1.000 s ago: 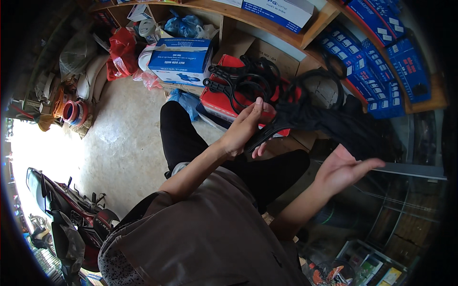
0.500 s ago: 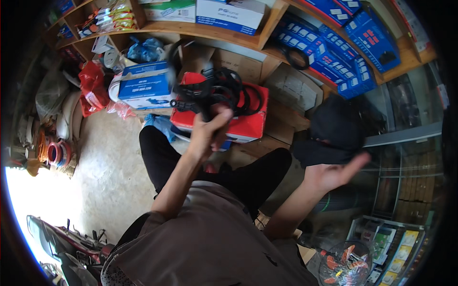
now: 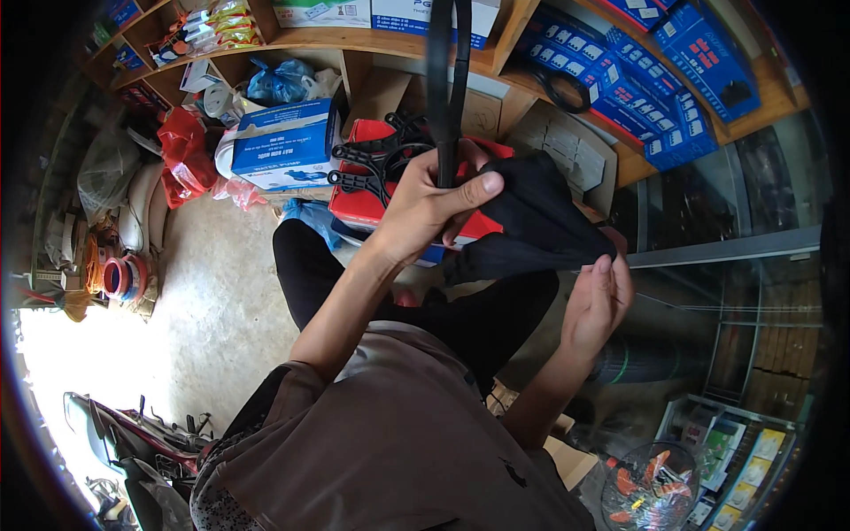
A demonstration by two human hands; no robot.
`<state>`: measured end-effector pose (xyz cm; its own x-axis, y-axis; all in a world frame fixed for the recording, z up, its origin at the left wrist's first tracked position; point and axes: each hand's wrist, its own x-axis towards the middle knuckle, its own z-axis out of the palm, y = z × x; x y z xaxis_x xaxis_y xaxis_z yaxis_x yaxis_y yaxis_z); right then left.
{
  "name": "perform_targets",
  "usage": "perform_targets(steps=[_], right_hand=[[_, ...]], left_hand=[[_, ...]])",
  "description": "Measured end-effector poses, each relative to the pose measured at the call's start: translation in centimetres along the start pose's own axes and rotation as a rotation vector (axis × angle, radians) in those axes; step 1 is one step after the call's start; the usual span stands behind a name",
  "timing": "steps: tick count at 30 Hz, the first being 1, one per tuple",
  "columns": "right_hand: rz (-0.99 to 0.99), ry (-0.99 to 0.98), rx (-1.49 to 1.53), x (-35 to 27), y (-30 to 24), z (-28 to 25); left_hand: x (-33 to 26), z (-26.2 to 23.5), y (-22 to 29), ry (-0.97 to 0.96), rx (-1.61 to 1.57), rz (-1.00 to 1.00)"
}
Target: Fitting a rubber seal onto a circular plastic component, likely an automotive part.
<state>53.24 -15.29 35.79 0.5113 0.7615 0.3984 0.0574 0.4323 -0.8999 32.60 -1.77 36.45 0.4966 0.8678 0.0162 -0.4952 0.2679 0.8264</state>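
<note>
Cloth (image 3: 540,217), black, already spread, not yet released: left hand (image 3: 428,202) grips it with black strap (image 3: 440,111), right hand (image 3: 595,305) pinches its corner.

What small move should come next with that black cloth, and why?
I'd probably ease the right hand gently outward to spread the black cloth, with the left hand held steady. The right hand already pinches one end, the cloth looks gathered toward that pinch, and the left hand grips a narrow black strap right beside the cloth's other side.
</note>
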Motion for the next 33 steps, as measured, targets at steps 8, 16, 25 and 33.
perform_targets(steps=[8, 16, 25, 33], right_hand=[[0.4, -0.148, 0.991, -2.0, 1.3, 0.7], [-0.044, -0.203, -0.206, 0.0, 0.5, 1.7], [-0.109, 0.049, -0.138, -1.5, 1.9, 6.3], [-0.355, -0.322, -0.633, -1.6, 1.6, 7.6]], left_hand=[[0.4, -0.8, 0.5, 0.025, -0.017, -0.012], [-2.2, 0.7, 1.1, -0.047, 0.211, -0.024], [-3.2, 2.9, -1.0, -0.184, 0.084, -0.147], [-3.1, 1.4, 0.0, 0.049, -0.095, -0.053]])
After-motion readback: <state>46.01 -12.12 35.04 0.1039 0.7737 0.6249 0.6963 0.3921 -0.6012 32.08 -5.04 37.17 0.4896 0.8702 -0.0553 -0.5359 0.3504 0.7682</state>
